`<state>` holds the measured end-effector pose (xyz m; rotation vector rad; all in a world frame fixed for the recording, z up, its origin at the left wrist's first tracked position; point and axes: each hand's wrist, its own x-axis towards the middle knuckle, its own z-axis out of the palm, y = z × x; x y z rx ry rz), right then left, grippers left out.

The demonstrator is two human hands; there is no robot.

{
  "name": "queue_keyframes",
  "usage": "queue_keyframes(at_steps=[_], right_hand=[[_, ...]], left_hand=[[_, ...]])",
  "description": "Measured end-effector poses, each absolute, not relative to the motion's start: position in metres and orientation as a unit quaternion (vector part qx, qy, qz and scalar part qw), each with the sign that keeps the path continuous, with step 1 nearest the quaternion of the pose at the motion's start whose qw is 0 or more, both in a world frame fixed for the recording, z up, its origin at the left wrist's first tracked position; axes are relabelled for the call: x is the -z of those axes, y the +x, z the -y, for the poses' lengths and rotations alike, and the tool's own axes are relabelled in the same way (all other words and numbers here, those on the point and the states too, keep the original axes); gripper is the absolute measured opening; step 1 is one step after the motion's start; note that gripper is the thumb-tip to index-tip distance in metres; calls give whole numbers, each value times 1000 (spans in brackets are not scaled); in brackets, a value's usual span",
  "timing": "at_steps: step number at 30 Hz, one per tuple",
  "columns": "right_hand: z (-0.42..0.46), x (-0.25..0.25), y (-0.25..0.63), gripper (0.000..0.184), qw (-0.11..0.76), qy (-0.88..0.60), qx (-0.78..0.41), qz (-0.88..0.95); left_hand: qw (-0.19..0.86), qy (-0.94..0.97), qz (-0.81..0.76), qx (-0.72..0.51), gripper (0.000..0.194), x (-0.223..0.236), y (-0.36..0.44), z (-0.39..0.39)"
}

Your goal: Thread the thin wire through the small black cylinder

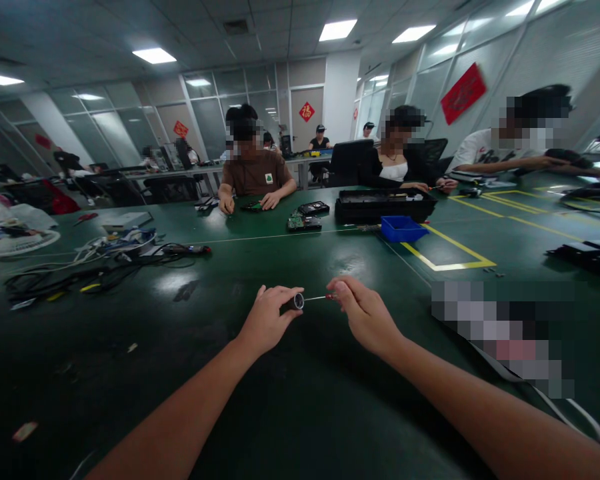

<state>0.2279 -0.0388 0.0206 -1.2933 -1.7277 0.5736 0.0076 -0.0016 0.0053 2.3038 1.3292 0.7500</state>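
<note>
My left hand (266, 318) pinches a small black cylindrical part (298, 302) between thumb and fingers. Its round, silver-rimmed end faces right. In my right hand (364, 312) is a screwdriver with a red handle (331, 297), mostly covered by the fingers. The thin screwdriver shaft (314, 298) points left at the rimmed end, its tip at or just inside the rim; I cannot tell how deep. Both hands are held above the green table (290, 407).
A blue bin (403, 229) stands ahead to the right, before a long black case (384, 207). Hard drives (305, 222) lie farther back. Tangled cables (105, 260) spread on the left. Across the table a person in a brown shirt (255, 175) works; others sit at right.
</note>
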Motion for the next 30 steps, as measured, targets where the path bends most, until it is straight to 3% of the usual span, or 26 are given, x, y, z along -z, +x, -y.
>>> queue_keyframes(at_steps=[7,10,13,19,30], right_hand=[[33,-19,224,22,533,-505,-325,596],[23,-16,226,26,588,-461,-444,495],[12,-8,233,28,567,-437,-565,412],[8,1,237,33,583,-482,-466,458],[18,-9,236,29,607,-494,-337,524]], left_hand=[[189,808,-480,-285,41,-5,7,1],[178,822,-450,-300,42,-8,6,1],[144,852,-420,-278,41,-13,4,0],[160,843,-462,-225,39,-13,3,-3],[248,770,-494,-318,32,-10,5,-1]])
